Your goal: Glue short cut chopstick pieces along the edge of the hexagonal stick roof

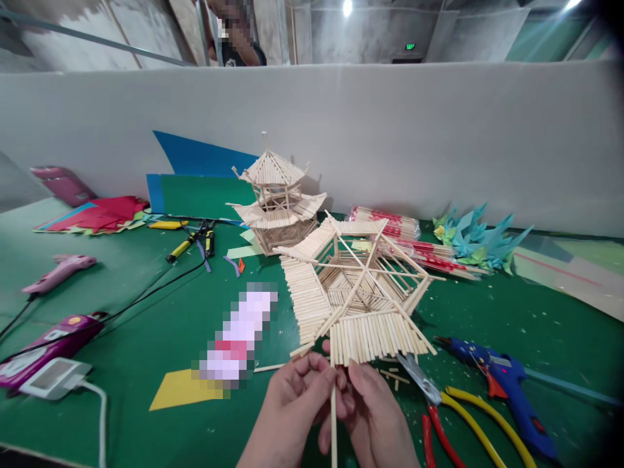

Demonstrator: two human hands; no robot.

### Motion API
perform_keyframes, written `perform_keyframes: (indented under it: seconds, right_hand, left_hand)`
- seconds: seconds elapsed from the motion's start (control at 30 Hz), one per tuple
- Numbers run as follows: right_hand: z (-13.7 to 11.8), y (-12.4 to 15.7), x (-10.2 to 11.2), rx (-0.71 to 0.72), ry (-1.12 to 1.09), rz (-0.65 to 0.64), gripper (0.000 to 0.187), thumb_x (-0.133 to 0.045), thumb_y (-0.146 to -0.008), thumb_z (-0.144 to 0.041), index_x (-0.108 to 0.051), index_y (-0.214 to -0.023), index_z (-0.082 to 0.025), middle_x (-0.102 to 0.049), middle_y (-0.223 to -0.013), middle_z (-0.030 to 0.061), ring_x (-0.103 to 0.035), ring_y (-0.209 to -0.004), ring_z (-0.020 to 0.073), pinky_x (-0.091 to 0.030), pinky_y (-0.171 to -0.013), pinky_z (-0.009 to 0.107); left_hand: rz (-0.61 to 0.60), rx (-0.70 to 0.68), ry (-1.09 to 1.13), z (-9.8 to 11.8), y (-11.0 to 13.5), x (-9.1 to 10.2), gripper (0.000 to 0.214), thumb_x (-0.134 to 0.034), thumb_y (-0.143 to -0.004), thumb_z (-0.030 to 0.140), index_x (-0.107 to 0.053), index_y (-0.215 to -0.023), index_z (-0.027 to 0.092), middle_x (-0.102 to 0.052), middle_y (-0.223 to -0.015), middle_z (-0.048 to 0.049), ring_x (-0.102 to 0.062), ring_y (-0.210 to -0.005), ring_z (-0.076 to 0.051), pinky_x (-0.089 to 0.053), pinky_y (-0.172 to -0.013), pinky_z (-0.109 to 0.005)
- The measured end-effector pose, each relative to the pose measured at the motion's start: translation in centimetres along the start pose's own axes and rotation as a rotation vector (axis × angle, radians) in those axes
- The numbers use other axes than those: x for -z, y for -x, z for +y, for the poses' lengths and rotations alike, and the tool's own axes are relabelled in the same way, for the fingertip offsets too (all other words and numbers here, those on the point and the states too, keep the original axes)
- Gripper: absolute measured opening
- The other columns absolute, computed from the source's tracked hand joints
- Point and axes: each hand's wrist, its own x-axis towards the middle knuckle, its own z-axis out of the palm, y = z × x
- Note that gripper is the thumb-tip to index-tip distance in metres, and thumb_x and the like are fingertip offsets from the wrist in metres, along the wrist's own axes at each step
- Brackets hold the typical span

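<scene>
My left hand (pixel 295 406) and my right hand (pixel 373 413) meet at the bottom centre, both pinched on one thin wooden stick (pixel 334 426) that stands upright between them. The stick's top reaches the near edge of a hexagonal stick roof frame (pixel 353 286) lying on the green table (pixel 146 305). Behind it stands a finished stick pagoda (pixel 277 201).
Cutting pliers with red and yellow handles (pixel 439 409) and a blue glue gun (pixel 502 383) lie right of my hands. Wrapped chopstick bundles (pixel 414 244) and teal paper cranes (pixel 475 240) sit behind. Pink glue guns (pixel 58 273), cables, coloured paper and a phone lie left. A person stands beyond the white wall.
</scene>
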Motion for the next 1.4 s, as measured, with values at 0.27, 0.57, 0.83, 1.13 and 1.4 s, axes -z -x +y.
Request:
perform_keyframes:
  seconds: [0.27,0.57,0.83,1.13,1.4]
  right_hand:
    - [0.0,0.1,0.1,-0.011,-0.022,0.012,0.027,-0.061,-0.073,-0.040,-0.065,-0.085,-0.017,-0.048,-0.049,-0.0044,-0.046,-0.041,0.0087,-0.043,-0.034,0.020]
    - [-0.1,0.1,-0.2,-0.014,-0.051,0.071,0.024,-0.064,-0.070,-0.038,-0.064,-0.066,-0.015,-0.048,-0.048,-0.0040,-0.043,-0.042,0.0069,-0.042,-0.035,0.018]
    - [-0.9,0.4,-1.2,-0.041,-0.043,0.080,0.025,-0.066,-0.066,-0.041,-0.065,-0.066,-0.016,-0.043,-0.044,-0.0063,-0.038,-0.037,0.0063,-0.041,-0.034,0.021]
    - [-0.6,0.2,-0.7,-0.019,-0.001,0.064,0.027,-0.066,-0.067,-0.041,-0.066,-0.071,-0.014,-0.044,-0.045,-0.0055,-0.039,-0.040,0.0064,-0.042,-0.036,0.019]
    - [-0.4,0.1,-0.3,0.024,0.018,0.051,0.032,-0.062,-0.070,-0.040,-0.055,-0.052,-0.015,-0.047,-0.047,-0.0032,-0.041,-0.046,0.0078,-0.039,-0.041,0.019]
  left_hand:
    - [-0.016,0.013,0.024,0.0,-0.3,0.1,0.024,-0.067,-0.067,0.033,-0.055,-0.065,0.013,-0.057,-0.041,0.0018,-0.047,-0.034,-0.006,-0.034,-0.029,-0.012]
    - [0.055,0.009,0.061,0.1,-0.6,-0.2,0.019,-0.069,-0.065,0.026,-0.056,-0.066,0.013,-0.057,-0.042,0.0025,-0.051,-0.037,-0.007,-0.037,-0.032,-0.012]
    - [0.107,0.028,0.048,0.1,-0.2,-0.6,0.016,-0.069,-0.064,0.024,-0.058,-0.064,0.013,-0.057,-0.041,0.0025,-0.049,-0.034,-0.007,-0.034,-0.030,-0.012]
    - [0.126,0.003,0.044,-0.1,-0.3,-0.6,0.016,-0.069,-0.063,0.024,-0.058,-0.064,0.013,-0.058,-0.041,0.0029,-0.046,-0.031,-0.006,-0.034,-0.030,-0.013]
    - [0.157,-0.024,0.060,-0.4,-0.2,-0.5,0.017,-0.069,-0.065,0.026,-0.056,-0.066,0.015,-0.053,-0.037,0.0050,-0.043,-0.035,-0.005,-0.028,-0.034,-0.012]
